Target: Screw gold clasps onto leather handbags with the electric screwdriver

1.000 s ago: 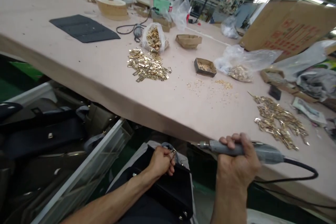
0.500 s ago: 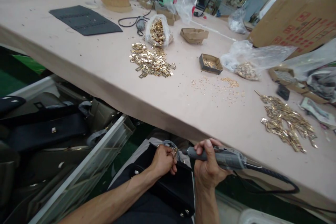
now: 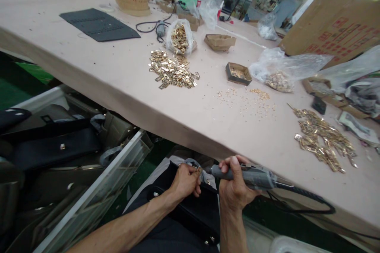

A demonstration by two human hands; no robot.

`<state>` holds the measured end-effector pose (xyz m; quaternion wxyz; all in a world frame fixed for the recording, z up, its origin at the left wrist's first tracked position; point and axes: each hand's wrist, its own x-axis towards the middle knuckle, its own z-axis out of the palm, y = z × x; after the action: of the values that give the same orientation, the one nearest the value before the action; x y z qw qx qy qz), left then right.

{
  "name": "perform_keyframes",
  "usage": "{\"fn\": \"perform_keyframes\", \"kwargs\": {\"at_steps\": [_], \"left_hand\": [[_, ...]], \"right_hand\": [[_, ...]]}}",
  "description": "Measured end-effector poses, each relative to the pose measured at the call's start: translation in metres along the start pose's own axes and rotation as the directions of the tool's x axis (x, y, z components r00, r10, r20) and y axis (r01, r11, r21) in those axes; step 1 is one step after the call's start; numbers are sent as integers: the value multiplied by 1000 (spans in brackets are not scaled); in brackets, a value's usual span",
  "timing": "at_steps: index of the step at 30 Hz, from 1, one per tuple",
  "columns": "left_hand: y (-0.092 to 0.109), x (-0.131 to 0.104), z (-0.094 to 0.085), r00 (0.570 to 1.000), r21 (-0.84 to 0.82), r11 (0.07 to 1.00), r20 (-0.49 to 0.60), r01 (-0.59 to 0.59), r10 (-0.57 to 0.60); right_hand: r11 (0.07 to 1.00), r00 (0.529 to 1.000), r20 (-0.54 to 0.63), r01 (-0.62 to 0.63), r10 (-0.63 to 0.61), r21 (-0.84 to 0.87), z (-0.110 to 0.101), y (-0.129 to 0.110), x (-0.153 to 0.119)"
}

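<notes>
My left hand (image 3: 187, 182) is closed, pinching a small gold metal fitting (image 3: 198, 170) between thumb and fingers. It rests over a black bag (image 3: 192, 215) on my lap. My right hand (image 3: 236, 185) is wrapped round a grey electric screwdriver (image 3: 257, 177), held nearly level below the table edge. The tool's tip points left at the gold fitting; whether they touch I cannot tell. A dark cord runs from its back end to the right. Silver-coloured studs show on the bag, and part of it is hidden by my left hand and forearm.
On the table (image 3: 178, 114) lie two piles of gold fittings (image 3: 173, 72), a small box of screws (image 3: 238, 73) and scattered screws (image 3: 259, 94). A plastic bag of fittings (image 3: 180, 37) and a black sheet (image 3: 99, 25) lie farther back. A crate (image 3: 97, 193) of bags stands left; a cardboard box (image 3: 335, 23) stands right.
The gold fitting in my left hand has turned a little and shows less of its face. Both hands stay in nearly the same place; the view has shifted slightly.
</notes>
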<state>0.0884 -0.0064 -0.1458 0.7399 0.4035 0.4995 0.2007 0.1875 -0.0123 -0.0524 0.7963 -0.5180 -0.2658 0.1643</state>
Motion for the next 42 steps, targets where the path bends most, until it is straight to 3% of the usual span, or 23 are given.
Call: {"fn": "perform_keyframes", "kwargs": {"at_steps": [32,38,42], "left_hand": [[-3,2,0,1000,-46,999,1,-5,5],[-4,1,-1,1000,-48,999,13,-24,25],[-2,-2,-1,999,-36,999,19,-29,30]], "right_hand": [[1000,999,36,2,-2,-11,1,9,-9],[998,997,73,5,-1,-62,0,9,-12],[990,987,160,21,2,-142,-7,11,-16]]}}
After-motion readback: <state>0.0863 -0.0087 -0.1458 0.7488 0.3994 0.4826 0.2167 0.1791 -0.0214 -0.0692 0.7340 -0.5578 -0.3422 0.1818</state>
